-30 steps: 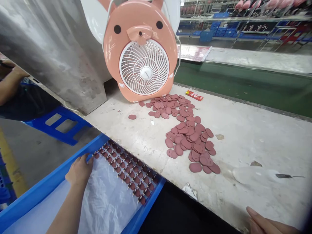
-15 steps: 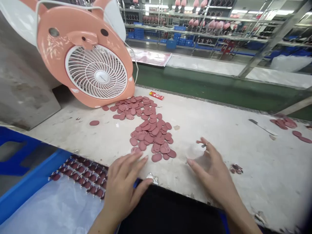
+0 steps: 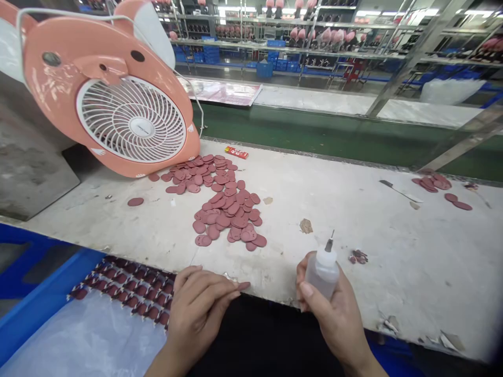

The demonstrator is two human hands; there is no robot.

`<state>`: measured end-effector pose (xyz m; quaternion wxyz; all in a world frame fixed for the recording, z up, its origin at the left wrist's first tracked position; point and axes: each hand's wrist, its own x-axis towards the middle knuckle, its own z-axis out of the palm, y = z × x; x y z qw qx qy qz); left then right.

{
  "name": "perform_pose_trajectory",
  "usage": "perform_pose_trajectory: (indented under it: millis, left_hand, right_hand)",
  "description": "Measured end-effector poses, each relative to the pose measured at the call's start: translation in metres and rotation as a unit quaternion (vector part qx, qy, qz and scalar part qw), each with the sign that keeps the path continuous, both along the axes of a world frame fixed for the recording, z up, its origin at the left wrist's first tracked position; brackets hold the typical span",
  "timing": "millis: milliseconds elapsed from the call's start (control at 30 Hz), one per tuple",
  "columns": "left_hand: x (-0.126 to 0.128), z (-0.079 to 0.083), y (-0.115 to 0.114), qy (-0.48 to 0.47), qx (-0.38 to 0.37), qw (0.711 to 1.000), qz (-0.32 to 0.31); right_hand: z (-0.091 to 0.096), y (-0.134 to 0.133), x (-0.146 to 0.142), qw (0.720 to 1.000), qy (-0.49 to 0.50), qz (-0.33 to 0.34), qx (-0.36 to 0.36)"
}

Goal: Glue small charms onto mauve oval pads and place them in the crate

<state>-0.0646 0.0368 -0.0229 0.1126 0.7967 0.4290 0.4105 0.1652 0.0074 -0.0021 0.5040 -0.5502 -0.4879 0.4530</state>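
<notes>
My left hand (image 3: 202, 303) is closed at the table's front edge, pinching one oval red-brown disc (image 3: 243, 286) that sticks out past the fingertips. In my right hand (image 3: 334, 309) a translucent squeeze bottle (image 3: 323, 272) with a thin metal needle tip stands nearly upright, fingers wrapped round it. It holds some clear liquid. Ahead of my left hand a loose pile of similar oval discs (image 3: 231, 212) spreads back toward the fan. A small clump of dark reddish pieces (image 3: 358, 256) lies right of the bottle.
An orange animal-shaped fan (image 3: 113, 94) stands at the back left. Below the table on the left, a blue crate (image 3: 43, 298) contains rows of dark red pieces (image 3: 129, 285) and plastic film. A thin flat-bladed tool (image 3: 398, 191) and more discs (image 3: 432, 182) lie to the right.
My left hand has drawn back from the pile and now pinches a disc. My right hand has closed round the bottle and lifted it upright. The view has shifted slightly right.
</notes>
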Motion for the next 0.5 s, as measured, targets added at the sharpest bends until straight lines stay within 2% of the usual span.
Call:
perform_pose_trajectory:
  millis: [67,133,200,267,367,433,500]
  left_hand:
    - [0.01,0.009,-0.008,-0.095,-0.124,0.987,0.028]
    - [0.02,0.018,-0.016,-0.175,-0.265,0.947,0.037]
    - [0.029,0.026,-0.023,-0.224,-0.373,0.9,0.019]
    - [0.038,0.032,-0.026,-0.263,-0.432,0.863,-0.004]
    - [0.045,0.037,-0.027,-0.316,-0.481,0.818,-0.014]
    - [0.047,0.035,-0.026,-0.342,-0.542,0.767,-0.044]
    - [0.046,0.031,-0.024,-0.351,-0.64,0.672,-0.124]
  right_hand:
    - [0.003,-0.003,-0.003,0.999,0.033,0.021,-0.022]
    - [0.006,-0.005,-0.005,0.996,0.065,0.044,-0.042]
    - [0.008,-0.007,-0.006,0.991,0.094,0.069,-0.059]
    - [0.009,-0.01,-0.006,0.985,0.121,0.094,-0.075]
    - [0.012,-0.012,-0.003,0.977,0.149,0.12,-0.093]
    - [0.015,-0.013,0.002,0.972,0.153,0.145,-0.102]
    - [0.021,-0.014,0.007,0.965,0.143,0.186,-0.116]
